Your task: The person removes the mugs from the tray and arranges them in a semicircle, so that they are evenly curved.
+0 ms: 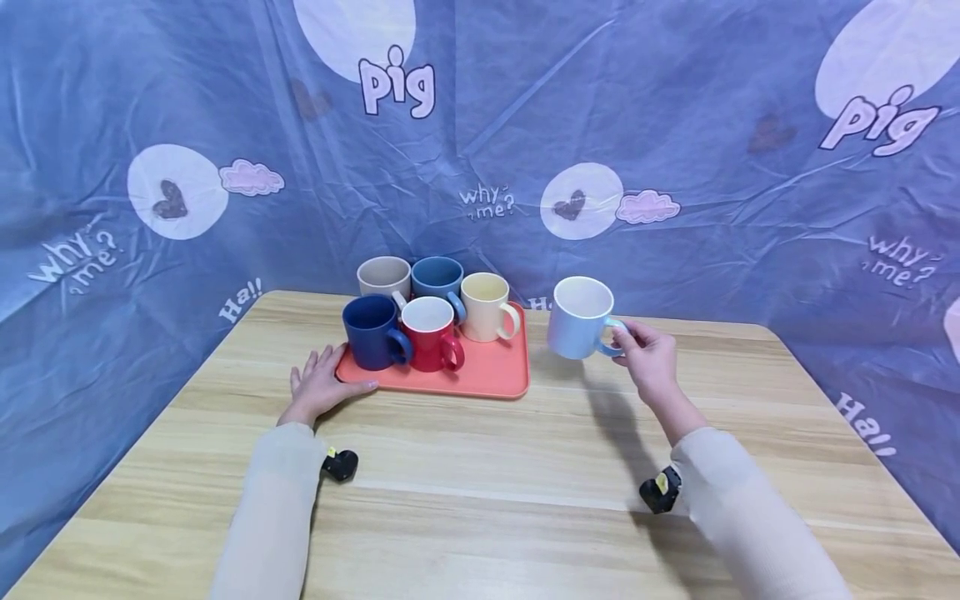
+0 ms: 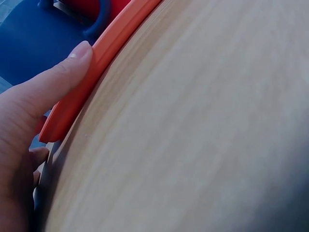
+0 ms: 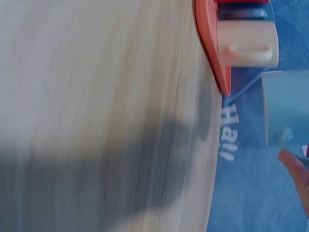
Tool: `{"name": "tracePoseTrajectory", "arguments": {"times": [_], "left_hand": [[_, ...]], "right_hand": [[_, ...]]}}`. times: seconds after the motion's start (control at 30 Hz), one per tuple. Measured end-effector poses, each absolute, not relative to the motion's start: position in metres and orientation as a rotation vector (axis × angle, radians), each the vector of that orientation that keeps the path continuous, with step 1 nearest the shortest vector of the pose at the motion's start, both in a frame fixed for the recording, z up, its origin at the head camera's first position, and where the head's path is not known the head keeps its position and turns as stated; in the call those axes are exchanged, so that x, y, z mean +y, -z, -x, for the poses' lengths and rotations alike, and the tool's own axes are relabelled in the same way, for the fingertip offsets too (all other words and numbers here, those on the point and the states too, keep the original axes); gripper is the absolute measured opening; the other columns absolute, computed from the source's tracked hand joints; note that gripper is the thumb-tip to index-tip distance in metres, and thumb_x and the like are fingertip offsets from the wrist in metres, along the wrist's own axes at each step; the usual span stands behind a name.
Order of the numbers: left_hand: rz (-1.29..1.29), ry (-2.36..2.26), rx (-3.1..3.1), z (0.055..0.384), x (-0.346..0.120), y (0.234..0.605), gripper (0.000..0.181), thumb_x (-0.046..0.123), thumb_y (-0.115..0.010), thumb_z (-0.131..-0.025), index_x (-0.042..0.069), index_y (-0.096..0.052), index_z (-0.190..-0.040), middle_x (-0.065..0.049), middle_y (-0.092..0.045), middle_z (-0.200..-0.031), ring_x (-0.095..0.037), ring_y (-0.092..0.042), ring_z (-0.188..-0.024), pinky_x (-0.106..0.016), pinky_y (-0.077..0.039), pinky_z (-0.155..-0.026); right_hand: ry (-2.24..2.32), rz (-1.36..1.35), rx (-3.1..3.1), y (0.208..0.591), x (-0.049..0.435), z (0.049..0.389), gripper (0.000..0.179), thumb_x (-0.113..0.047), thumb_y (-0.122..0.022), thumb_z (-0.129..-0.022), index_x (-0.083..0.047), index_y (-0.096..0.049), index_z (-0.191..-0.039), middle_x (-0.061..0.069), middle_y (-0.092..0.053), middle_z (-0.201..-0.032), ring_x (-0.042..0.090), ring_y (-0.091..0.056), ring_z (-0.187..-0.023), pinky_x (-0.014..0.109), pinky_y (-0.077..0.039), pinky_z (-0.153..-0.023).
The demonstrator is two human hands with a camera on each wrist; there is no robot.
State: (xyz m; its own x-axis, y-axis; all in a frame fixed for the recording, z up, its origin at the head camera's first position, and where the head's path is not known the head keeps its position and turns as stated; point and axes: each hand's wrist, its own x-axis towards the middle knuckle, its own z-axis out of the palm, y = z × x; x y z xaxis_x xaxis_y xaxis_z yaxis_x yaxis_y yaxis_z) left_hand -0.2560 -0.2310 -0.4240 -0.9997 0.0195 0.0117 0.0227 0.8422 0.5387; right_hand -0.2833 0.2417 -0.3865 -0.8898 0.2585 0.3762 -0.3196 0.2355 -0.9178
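Note:
My right hand [image 1: 648, 358] pinches the handle of a light blue mug [image 1: 576, 321], which is upright and raised off the table to the right of the tray. In the right wrist view, the thumb presses on the handle of this mug [image 3: 287, 106]. At the left front corner of a coral-red tray [image 1: 480, 383] rests my left hand [image 1: 322, 383], fingers spread and fairly straight. Its thumb [image 2: 72, 67] lies on the tray rim [image 2: 96, 67], with the other fingers partly hidden outside the corner. Nearest this hand stands a navy mug [image 1: 372, 333].
Also on the tray are a red mug [image 1: 429, 337], a cream mug [image 1: 483, 312], a grey mug [image 1: 382, 279] and a teal-blue mug [image 1: 437, 279]. The tray sits near the back edge of the wooden table [image 1: 480, 500]. A blue printed cloth [image 1: 450, 142] hangs behind.

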Motion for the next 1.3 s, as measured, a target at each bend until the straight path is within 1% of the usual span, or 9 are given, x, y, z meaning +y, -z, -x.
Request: {"name": "tracePoseTrajectory", "arguments": {"times": [0.1, 0.2, 0.23, 0.4, 0.53, 0.73, 0.97, 1.13, 1.3], "left_hand": [[0.032, 0.883, -3.012, 0.255, -0.231, 0.423, 0.103, 0.066, -0.059, -0.061, 0.011, -0.020, -0.138, -0.025, -0.013, -0.138, -0.042, 0.003, -0.124, -0.060, 0.010, -0.089], [0.035, 0.883, -3.011, 0.254, -0.230, 0.422, 0.102, 0.065, -0.060, -0.062, 0.011, -0.020, -0.138, -0.025, -0.014, -0.138, -0.042, 0.002, -0.124, -0.060, 0.010, -0.089], [0.037, 0.883, -3.011, 0.254, -0.230, 0.421, 0.102, 0.065, -0.060, -0.062, 0.011, -0.020, -0.138, -0.026, -0.014, -0.137, -0.042, 0.002, -0.124, -0.060, 0.010, -0.089], [0.037, 0.882, -3.009, 0.254, -0.229, 0.421, 0.102, 0.065, -0.060, -0.062, 0.011, -0.019, -0.138, -0.025, -0.014, -0.138, -0.042, 0.002, -0.124, -0.060, 0.010, -0.089], [0.035, 0.881, -3.005, 0.253, -0.229, 0.421, 0.102, 0.066, -0.059, -0.062, 0.011, -0.020, -0.138, -0.025, -0.014, -0.138, -0.042, 0.002, -0.124, -0.060, 0.010, -0.089], [0.041, 0.887, -3.003, 0.253, -0.227, 0.421, 0.101, 0.065, -0.059, -0.062, 0.011, -0.021, -0.138, -0.024, -0.014, -0.138, -0.042, 0.002, -0.124, -0.060, 0.010, -0.089], [0.041, 0.868, -3.004, 0.255, -0.225, 0.421, 0.101, 0.066, -0.059, -0.062, 0.011, -0.021, -0.138, -0.024, -0.015, -0.138, -0.042, 0.001, -0.124, -0.060, 0.009, -0.090], [0.035, 0.881, -3.006, 0.255, -0.228, 0.423, 0.102, 0.067, -0.058, -0.061, 0.012, -0.020, -0.138, -0.024, -0.014, -0.138, -0.041, 0.002, -0.124, -0.060, 0.010, -0.089], [0.032, 0.889, -3.003, 0.255, -0.231, 0.425, 0.103, 0.068, -0.058, -0.061, 0.012, -0.020, -0.138, -0.024, -0.013, -0.138, -0.041, 0.003, -0.124, -0.060, 0.011, -0.089]], "right_hand": [[-1.751, -0.086, -2.011, 0.412, 0.269, 0.303, 0.027, -0.022, -0.065, -0.077, -0.005, -0.066, -0.099, 0.005, -0.061, -0.070, 0.009, -0.058, -0.063, 0.022, -0.049, -0.048], [-1.835, -0.019, -1.997, 0.405, 0.276, 0.296, 0.027, -0.017, -0.065, -0.078, -0.002, -0.065, -0.100, 0.005, -0.062, -0.072, 0.009, -0.058, -0.064, 0.023, -0.049, -0.049], [-1.844, -0.029, -1.978, 0.416, 0.285, 0.304, 0.026, -0.020, -0.066, -0.077, -0.007, -0.066, -0.099, 0.003, -0.063, -0.072, 0.009, -0.059, -0.065, 0.022, -0.049, -0.048], [-1.828, -0.007, -1.959, 0.420, 0.292, 0.303, 0.024, -0.022, -0.066, -0.076, -0.009, -0.067, -0.097, 0.000, -0.062, -0.071, 0.006, -0.058, -0.064, 0.020, -0.048, -0.046], [-1.761, 0.040, -2.003, 0.403, 0.281, 0.290, 0.028, -0.020, -0.065, -0.077, -0.001, -0.065, -0.098, 0.000, -0.060, -0.068, 0.006, -0.057, -0.062, 0.021, -0.048, -0.045], [-1.718, 0.170, -2.079, 0.392, 0.273, 0.279, 0.025, -0.025, -0.063, -0.079, -0.006, -0.067, -0.095, 0.000, -0.059, -0.068, 0.005, -0.056, -0.062, 0.022, -0.048, -0.046], [-1.577, 0.206, -2.124, 0.379, 0.259, 0.266, 0.025, -0.007, -0.056, -0.084, 0.011, -0.058, -0.101, 0.001, -0.056, -0.063, 0.001, -0.053, -0.056, 0.019, -0.047, -0.044], [-1.602, 0.244, -2.138, 0.379, 0.259, 0.268, 0.028, -0.008, -0.055, -0.084, 0.011, -0.057, -0.105, -0.005, -0.055, -0.062, 0.000, -0.053, -0.057, 0.018, -0.047, -0.045], [-1.601, 0.245, -2.163, 0.383, 0.263, 0.269, 0.028, -0.009, -0.055, -0.085, 0.009, -0.057, -0.106, -0.003, -0.057, -0.066, 0.002, -0.054, -0.059, 0.022, -0.048, -0.048]]}}
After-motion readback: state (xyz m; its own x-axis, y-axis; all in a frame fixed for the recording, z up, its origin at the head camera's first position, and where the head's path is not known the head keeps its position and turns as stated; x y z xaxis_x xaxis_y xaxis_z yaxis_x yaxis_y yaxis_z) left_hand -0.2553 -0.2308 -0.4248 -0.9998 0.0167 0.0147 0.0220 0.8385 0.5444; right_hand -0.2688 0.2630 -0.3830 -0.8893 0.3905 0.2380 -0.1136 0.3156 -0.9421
